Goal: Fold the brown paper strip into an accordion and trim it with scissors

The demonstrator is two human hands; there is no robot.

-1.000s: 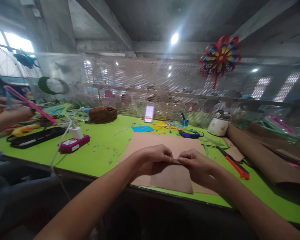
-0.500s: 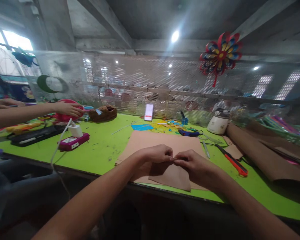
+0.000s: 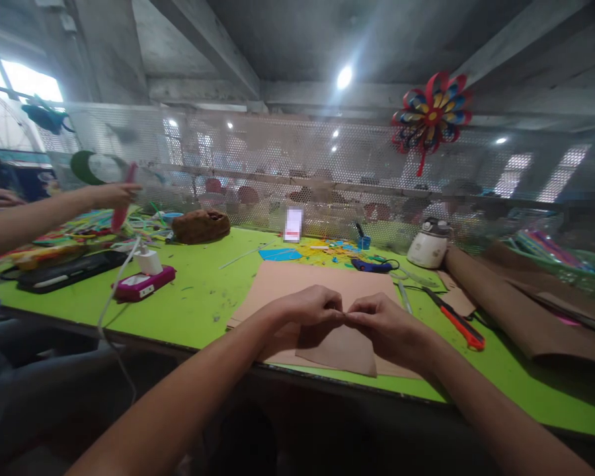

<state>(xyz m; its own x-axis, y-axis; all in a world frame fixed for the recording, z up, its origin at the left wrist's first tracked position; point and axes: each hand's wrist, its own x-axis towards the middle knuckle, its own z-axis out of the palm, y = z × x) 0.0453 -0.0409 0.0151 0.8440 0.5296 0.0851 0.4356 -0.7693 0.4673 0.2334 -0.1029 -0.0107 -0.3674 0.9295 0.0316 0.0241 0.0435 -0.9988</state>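
Both my hands meet over the near edge of the green table (image 3: pixel 198 304). My left hand (image 3: pixel 307 309) and my right hand (image 3: pixel 381 324) are closed in pinches, fingertips touching, on the top edge of a small brown paper piece (image 3: pixel 342 350) that hangs down from them. Under it lies a larger brown paper sheet (image 3: pixel 302 281), flat on the table.
A red utility knife (image 3: pixel 456 320) lies right of the sheet, a blue glue gun (image 3: pixel 374 266) and a white pot (image 3: pixel 426 248) behind. Rolled brown paper (image 3: pixel 515 311) fills the right. A pink device (image 3: pixel 143 283) with a charger sits left. Another person's hand (image 3: pixel 112 195) holds a pink stick.
My hands have stayed pinched on the small paper, shifting slightly. The other person's hand on the left has lifted from the table with a pink stick.
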